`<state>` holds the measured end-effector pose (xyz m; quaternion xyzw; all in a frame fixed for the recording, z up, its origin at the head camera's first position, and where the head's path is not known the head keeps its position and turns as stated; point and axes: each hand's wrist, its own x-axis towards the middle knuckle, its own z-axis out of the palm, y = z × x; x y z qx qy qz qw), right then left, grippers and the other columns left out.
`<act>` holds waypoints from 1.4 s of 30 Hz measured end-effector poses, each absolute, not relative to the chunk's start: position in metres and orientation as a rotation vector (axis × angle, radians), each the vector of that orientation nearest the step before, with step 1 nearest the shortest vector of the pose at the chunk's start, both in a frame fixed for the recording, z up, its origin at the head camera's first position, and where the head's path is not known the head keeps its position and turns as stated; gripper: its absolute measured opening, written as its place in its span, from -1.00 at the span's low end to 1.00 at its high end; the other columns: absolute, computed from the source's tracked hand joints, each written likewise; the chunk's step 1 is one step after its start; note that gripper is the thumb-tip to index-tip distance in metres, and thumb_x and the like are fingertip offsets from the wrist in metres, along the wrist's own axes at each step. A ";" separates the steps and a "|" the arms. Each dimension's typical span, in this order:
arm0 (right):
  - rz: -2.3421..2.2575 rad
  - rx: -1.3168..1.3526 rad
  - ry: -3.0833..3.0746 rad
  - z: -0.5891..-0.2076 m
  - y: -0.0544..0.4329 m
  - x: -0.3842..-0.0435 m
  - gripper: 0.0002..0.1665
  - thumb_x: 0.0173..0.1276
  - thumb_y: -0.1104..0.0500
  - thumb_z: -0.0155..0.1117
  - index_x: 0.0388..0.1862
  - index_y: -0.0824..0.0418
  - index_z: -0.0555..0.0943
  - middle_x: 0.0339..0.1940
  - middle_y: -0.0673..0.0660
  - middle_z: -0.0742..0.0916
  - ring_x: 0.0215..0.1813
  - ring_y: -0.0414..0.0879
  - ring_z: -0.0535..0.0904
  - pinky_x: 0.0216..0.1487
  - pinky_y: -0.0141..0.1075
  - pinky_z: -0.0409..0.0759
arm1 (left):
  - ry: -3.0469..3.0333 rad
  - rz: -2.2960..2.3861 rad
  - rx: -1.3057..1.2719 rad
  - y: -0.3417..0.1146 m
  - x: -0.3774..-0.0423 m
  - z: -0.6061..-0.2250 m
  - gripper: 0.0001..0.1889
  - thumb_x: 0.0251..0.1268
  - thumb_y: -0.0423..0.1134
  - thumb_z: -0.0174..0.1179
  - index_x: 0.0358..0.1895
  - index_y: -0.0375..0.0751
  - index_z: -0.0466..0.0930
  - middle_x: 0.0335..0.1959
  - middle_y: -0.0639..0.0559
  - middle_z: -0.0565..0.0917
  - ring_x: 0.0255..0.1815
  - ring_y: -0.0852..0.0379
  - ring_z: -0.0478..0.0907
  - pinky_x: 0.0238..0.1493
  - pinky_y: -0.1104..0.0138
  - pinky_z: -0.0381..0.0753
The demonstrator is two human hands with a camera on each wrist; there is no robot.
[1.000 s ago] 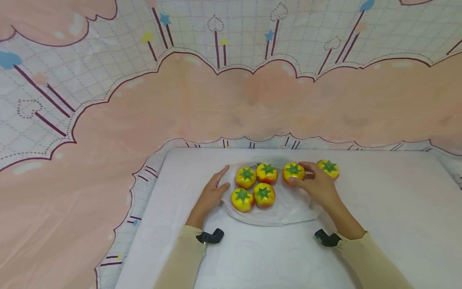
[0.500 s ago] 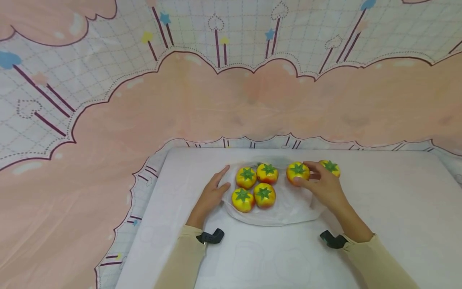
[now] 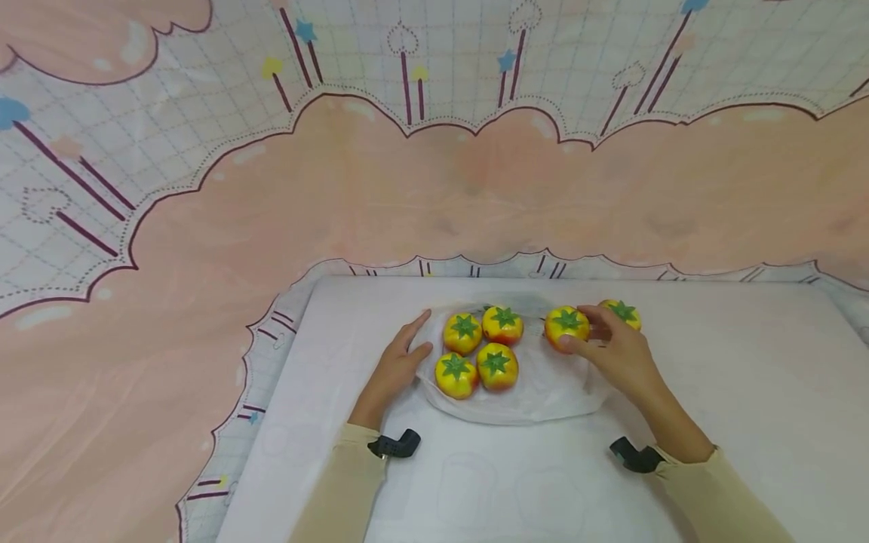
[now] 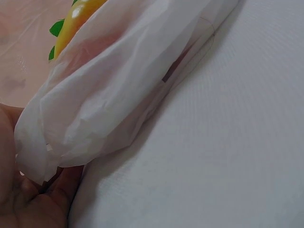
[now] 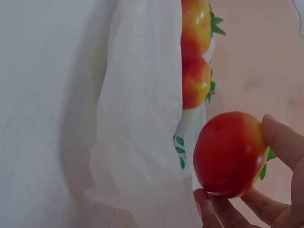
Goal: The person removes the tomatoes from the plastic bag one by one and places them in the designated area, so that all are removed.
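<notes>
In the head view, my right hand (image 3: 621, 348) grips a yellow-and-red tomato (image 3: 566, 323) with a green star-shaped top, over the right part of a thin white bag (image 3: 536, 392). Thumb and fingers pinch the tomato (image 5: 230, 154) from its sides in the right wrist view, near the bag's rim. Inside the bag's left part sit several like tomatoes (image 3: 497, 367) in two rows. My left hand (image 3: 399, 366) rests at the bag's left edge, index finger and thumb spread. In the left wrist view, white folds (image 4: 95, 104) overlap part of that hand.
Another tomato (image 3: 622, 313) lies on the white table (image 3: 733, 392) right of the bag, partly behind my right hand. A patterned pink-and-white cloth (image 3: 434, 196) hangs behind the table. Each wrist wears a black camera mount (image 3: 637, 455).
My right hand has moved a little to the right with the tomato in its grip, covering more of the tomato behind it. The left hand has stayed in place.
</notes>
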<state>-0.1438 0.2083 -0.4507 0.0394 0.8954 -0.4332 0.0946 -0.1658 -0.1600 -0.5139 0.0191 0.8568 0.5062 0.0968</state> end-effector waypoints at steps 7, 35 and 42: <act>-1.290 0.110 2.658 -0.446 0.214 -0.139 0.06 0.26 -0.43 0.34 0.57 0.09 0.32 0.53 0.27 0.44 0.40 0.26 0.45 0.30 0.19 0.59 | 2.553 1.486 0.051 -0.162 -0.166 -0.516 -0.37 0.53 -0.11 0.09 0.56 0.48 0.20 0.62 0.10 0.26 0.68 -0.06 0.06 0.65 -0.14 0.03; -1.249 0.130 2.729 -0.440 0.247 -0.123 0.00 0.33 -0.40 0.28 0.59 0.07 0.29 0.49 0.33 0.47 0.39 0.33 0.44 0.13 0.18 0.70 | 2.542 1.485 0.042 -0.160 -0.166 -0.513 -0.38 0.53 -0.09 0.08 0.55 0.51 0.19 0.62 0.12 0.24 0.69 -0.06 0.04 0.65 -0.15 0.01; -1.246 0.129 2.738 -0.438 0.256 -0.117 -0.01 0.37 -0.36 0.27 0.60 0.08 0.26 0.50 0.35 0.45 0.39 0.34 0.44 0.11 0.20 0.70 | 2.539 1.486 0.045 -0.159 -0.166 -0.512 -0.38 0.54 -0.09 0.08 0.55 0.51 0.19 0.62 0.12 0.24 0.69 -0.05 0.04 0.65 -0.15 0.02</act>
